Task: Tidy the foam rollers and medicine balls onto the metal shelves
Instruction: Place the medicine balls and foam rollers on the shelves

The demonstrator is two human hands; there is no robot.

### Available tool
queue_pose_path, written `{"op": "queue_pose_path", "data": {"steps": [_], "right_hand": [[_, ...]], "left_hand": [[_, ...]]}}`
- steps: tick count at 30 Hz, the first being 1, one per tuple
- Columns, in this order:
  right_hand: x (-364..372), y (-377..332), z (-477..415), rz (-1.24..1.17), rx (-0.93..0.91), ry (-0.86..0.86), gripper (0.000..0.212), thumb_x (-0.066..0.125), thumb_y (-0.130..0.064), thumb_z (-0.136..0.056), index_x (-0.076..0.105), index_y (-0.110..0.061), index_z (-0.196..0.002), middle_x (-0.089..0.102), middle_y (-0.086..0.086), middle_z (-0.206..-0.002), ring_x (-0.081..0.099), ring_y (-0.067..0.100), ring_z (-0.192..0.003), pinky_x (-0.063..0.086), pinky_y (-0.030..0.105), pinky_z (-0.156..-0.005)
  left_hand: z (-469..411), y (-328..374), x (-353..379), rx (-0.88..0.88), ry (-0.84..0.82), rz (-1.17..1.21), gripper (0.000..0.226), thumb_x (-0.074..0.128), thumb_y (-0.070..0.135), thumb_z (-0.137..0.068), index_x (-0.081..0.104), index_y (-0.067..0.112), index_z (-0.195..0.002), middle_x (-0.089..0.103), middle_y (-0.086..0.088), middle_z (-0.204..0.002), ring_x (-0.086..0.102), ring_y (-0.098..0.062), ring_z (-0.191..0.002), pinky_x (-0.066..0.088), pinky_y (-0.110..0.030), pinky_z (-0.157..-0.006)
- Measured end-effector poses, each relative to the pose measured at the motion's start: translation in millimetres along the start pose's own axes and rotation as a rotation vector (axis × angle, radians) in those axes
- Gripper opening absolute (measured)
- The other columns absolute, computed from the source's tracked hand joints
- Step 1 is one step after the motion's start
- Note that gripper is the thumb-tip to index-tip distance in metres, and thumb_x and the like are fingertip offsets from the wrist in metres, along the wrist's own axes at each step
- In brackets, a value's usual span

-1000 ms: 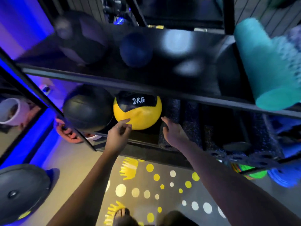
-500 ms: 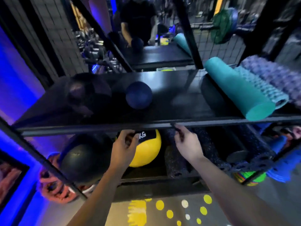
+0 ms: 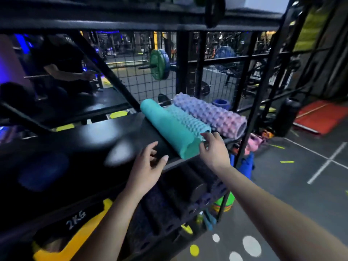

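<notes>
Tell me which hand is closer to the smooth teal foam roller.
Right. The right hand is against the smooth teal foam roller at its near end; the left hand hovers open just left of it, apart.

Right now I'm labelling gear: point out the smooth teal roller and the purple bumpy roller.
smooth teal roller (image 3: 167,127), head view, middle of its side.
purple bumpy roller (image 3: 211,113), head view, knobbly top surface.

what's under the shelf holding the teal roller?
Under the middle shelf: dark speckled foam rollers lying side by side, one smooth black roller on top, and a yellow 2KG medicine ball at left. Their far ends are hidden beneath the shelf and the left hand.
</notes>
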State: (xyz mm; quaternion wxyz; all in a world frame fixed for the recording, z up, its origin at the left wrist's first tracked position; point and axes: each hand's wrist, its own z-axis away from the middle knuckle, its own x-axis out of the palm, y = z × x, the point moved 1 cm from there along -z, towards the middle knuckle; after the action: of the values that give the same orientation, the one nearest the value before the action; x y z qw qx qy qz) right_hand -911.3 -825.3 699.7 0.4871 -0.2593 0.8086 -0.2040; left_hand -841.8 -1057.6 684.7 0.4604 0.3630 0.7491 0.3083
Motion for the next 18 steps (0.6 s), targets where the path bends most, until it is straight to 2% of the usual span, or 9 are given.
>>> {"op": "queue_pose_path", "data": {"steps": [4, 7, 9, 10, 12, 14, 18], "right_hand": [[-26, 55, -58, 0.157, 0.000, -0.053, 0.054, 0.065, -0.030, -0.090, 0.051, -0.010, -0.138, 0.047, 0.018, -0.133, 0.044, 0.040, -0.127, 0.044, 0.045, -0.102], [-40, 95, -109, 0.369, 0.047, -0.127, 0.085, 0.070, -0.050, -0.085, 0.029, -0.014, -0.150, 0.024, 0.024, -0.156, 0.022, 0.043, -0.143, 0.025, 0.049, -0.117], [-45, 121, -138, 0.429, 0.106, -0.194, 0.107, 0.074, -0.061, -0.078, 0.016, -0.018, -0.156, 0.005, 0.024, -0.164, 0.010, 0.043, -0.150, 0.013, 0.050, -0.122], [-45, 135, -150, 0.428, 0.134, -0.233, 0.114, 0.077, -0.064, -0.073, 0.014, -0.020, -0.157, 0.002, 0.023, -0.165, 0.007, 0.043, -0.151, 0.011, 0.050, -0.122], [-41, 160, -165, 0.399, 0.133, -0.261, 0.114, 0.083, -0.064, -0.062, 0.025, -0.020, -0.149, 0.018, 0.024, -0.160, 0.017, 0.043, -0.149, 0.016, 0.052, -0.123], [-34, 178, -169, 0.316, 0.093, -0.224, 0.111, 0.091, -0.057, -0.052, 0.035, -0.014, -0.138, 0.039, 0.022, -0.145, 0.035, 0.043, -0.137, 0.030, 0.053, -0.116], [-20, 198, -164, 0.059, 0.044, -0.123, 0.109, 0.098, -0.042, -0.049, 0.042, -0.007, -0.136, 0.042, 0.018, -0.127, 0.046, 0.042, -0.120, 0.043, 0.050, -0.104]], "left_hand": [[-36, 18, 55, -0.062, -0.070, -0.098, 0.078, 0.075, 0.043, -0.088, 0.041, 0.020, -0.154, 0.050, -0.010, -0.141, 0.049, -0.024, -0.133, 0.042, -0.041, -0.112], [-73, 29, 90, -0.048, -0.078, -0.209, 0.092, 0.077, 0.054, -0.083, 0.037, 0.017, -0.156, 0.041, -0.016, -0.155, 0.037, -0.028, -0.146, 0.033, -0.040, -0.119], [-102, 34, 109, -0.108, -0.070, -0.299, 0.102, 0.071, 0.071, -0.076, 0.035, 0.022, -0.157, 0.030, -0.019, -0.162, 0.027, -0.031, -0.151, 0.028, -0.043, -0.123], [-116, 35, 117, -0.163, -0.076, -0.354, 0.107, 0.066, 0.080, -0.072, 0.033, 0.024, -0.158, 0.025, -0.019, -0.165, 0.022, -0.031, -0.153, 0.025, -0.044, -0.123], [-133, 35, 134, -0.274, -0.139, -0.467, 0.114, 0.055, 0.092, -0.066, 0.029, 0.031, -0.158, 0.014, -0.012, -0.169, 0.013, -0.032, -0.155, 0.019, -0.056, -0.122], [-138, 32, 151, -0.323, -0.206, -0.527, 0.111, 0.055, 0.092, -0.068, 0.026, 0.035, -0.159, -0.001, -0.003, -0.171, -0.001, -0.034, -0.156, 0.015, -0.064, -0.122], [-143, 28, 170, -0.312, -0.164, -0.527, 0.109, 0.069, 0.084, -0.065, 0.032, 0.037, -0.156, -0.003, 0.001, -0.171, -0.006, -0.038, -0.155, 0.014, -0.053, -0.126]]}}
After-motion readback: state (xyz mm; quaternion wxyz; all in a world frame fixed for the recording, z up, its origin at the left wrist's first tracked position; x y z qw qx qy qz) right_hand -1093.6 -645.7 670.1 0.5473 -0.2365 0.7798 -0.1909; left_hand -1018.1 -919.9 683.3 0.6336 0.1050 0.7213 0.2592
